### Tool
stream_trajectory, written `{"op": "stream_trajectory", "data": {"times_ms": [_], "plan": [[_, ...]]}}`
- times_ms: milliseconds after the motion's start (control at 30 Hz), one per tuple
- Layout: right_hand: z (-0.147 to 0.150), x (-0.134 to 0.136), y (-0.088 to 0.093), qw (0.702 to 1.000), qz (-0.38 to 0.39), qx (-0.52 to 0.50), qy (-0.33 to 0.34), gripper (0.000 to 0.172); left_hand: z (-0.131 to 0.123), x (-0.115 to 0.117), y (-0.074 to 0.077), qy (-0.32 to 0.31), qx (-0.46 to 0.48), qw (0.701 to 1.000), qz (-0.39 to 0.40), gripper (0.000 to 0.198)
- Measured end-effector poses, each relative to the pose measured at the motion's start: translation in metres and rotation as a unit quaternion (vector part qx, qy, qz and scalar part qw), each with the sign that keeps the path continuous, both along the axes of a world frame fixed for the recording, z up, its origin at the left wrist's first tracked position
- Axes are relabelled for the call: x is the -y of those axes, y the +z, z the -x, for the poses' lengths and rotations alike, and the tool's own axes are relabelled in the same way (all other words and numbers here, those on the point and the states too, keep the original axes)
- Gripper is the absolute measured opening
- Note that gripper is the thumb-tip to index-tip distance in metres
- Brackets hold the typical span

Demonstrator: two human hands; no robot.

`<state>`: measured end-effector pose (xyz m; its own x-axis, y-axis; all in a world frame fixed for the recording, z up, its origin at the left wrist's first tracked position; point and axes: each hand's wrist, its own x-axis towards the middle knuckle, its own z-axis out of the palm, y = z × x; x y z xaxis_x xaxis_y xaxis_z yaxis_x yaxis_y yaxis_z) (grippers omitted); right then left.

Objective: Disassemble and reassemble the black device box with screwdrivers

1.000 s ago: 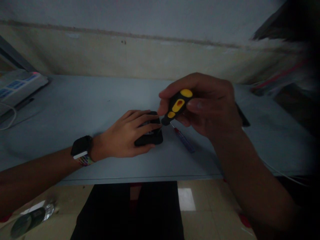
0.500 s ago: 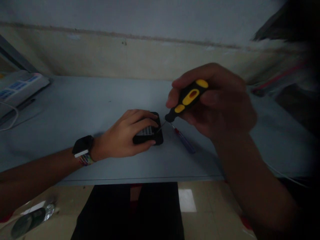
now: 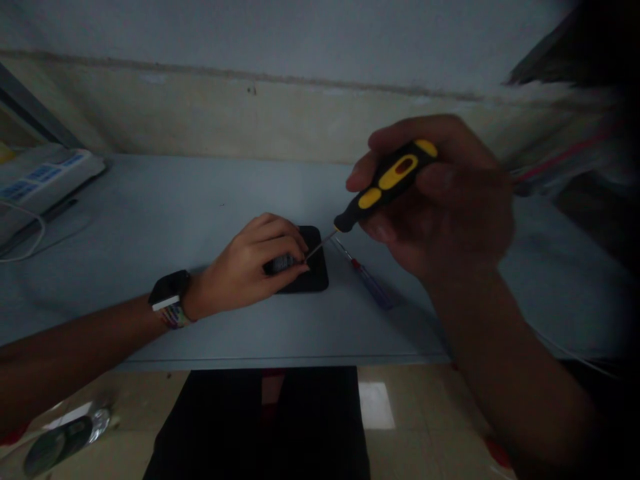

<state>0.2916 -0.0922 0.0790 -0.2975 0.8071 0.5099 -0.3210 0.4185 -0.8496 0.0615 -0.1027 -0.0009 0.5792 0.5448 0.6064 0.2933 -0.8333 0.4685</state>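
Observation:
A black-and-yellow screwdriver (image 3: 387, 187) is gripped in my right hand (image 3: 445, 193), its thin shaft slanting down to the left. The shaft's tip meets the fingertips of my left hand (image 3: 257, 263), where thumb and index finger are pinched together; whatever lies between them is too small to make out. Beneath my left hand a flat black device (image 3: 317, 270) with rounded corners rests on the grey-blue table (image 3: 180, 200). Right of the device lies a second screwdriver (image 3: 371, 285) with a clear purplish handle and a red collar.
A white power strip or box (image 3: 45, 180) with blue labels and a white cable sits at the table's left. Dim items and a pink-red strip (image 3: 565, 157) are at the right. A plastic bottle (image 3: 65, 440) lies on the floor, lower left.
The black-and-yellow screwdriver and my right hand have shifted slightly up and right. The fingers of my left hand have drawn together at the screwdriver's tip, uncovering more of the black device.

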Motion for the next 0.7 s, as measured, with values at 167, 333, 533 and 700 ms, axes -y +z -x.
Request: {"op": "stream_trajectory", "data": {"times_ms": [167,333,533,700], "plan": [[-0.001,-0.005,0.006,0.998,0.023,-0.014,-0.048,0.015,0.016,-0.02,0.01,0.045,-0.028,0.998,-0.016,0.009],[-0.002,-0.011,0.002,0.997,0.017,-0.053,-0.048,0.016,0.063,-0.061,0.028,0.115,-0.187,0.976,0.013,0.024],[0.0,-0.01,-0.004,0.997,0.025,-0.052,-0.048,0.017,0.112,-0.083,0.035,0.192,-0.315,0.929,0.009,0.032],[0.0,-0.007,-0.006,0.996,0.036,-0.032,-0.069,0.014,0.121,-0.084,0.032,0.217,-0.36,0.907,-0.011,0.035]]}}
